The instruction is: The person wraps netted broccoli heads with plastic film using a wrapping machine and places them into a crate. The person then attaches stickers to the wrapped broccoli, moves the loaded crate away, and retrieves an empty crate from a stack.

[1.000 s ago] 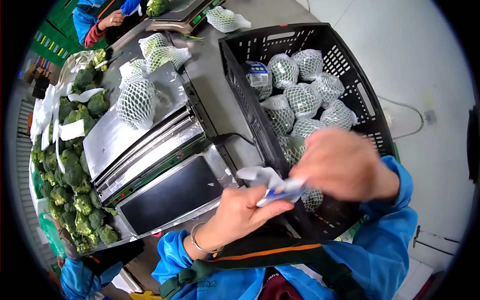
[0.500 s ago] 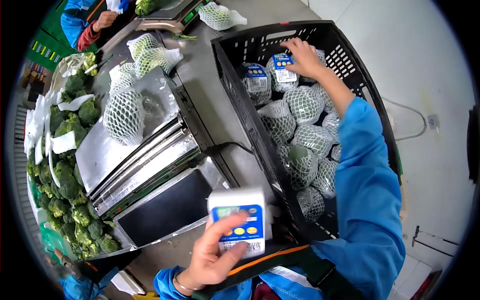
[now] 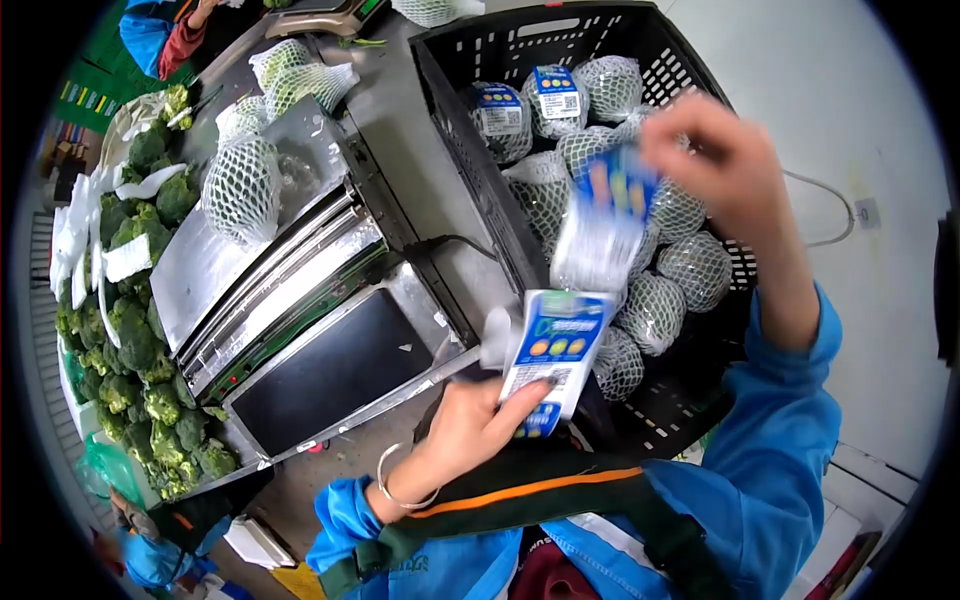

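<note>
My left hand point(image 3: 468, 428) grips a roll of blue-and-white printed labels point(image 3: 556, 345) in front of the crate, thumb across the lower part. My right hand point(image 3: 718, 165), blurred by motion, pinches the top edge of a single label point(image 3: 605, 220) that hangs above the roll. Behind the label stands a black plastic crate point(image 3: 455, 140) holding several round vegetables in white foam nets point(image 3: 655, 312). Two netted pieces at the crate's far end, one of them a labelled netted vegetable point(image 3: 557, 100), carry blue-and-white labels.
Left of the crate, a metal wrapping machine point(image 3: 290, 290) with a dark plate stands on the steel counter point(image 3: 395, 100). More netted vegetables point(image 3: 242, 190) lie on it. Broccoli heads point(image 3: 130, 345) are heaped at the far left. Other people in blue sleeves point(image 3: 148, 40) are at the edges.
My right hand has come back from the crate's far end toward me and now holds a label. The label roll in my left hand has moved up and right, tilting.
</note>
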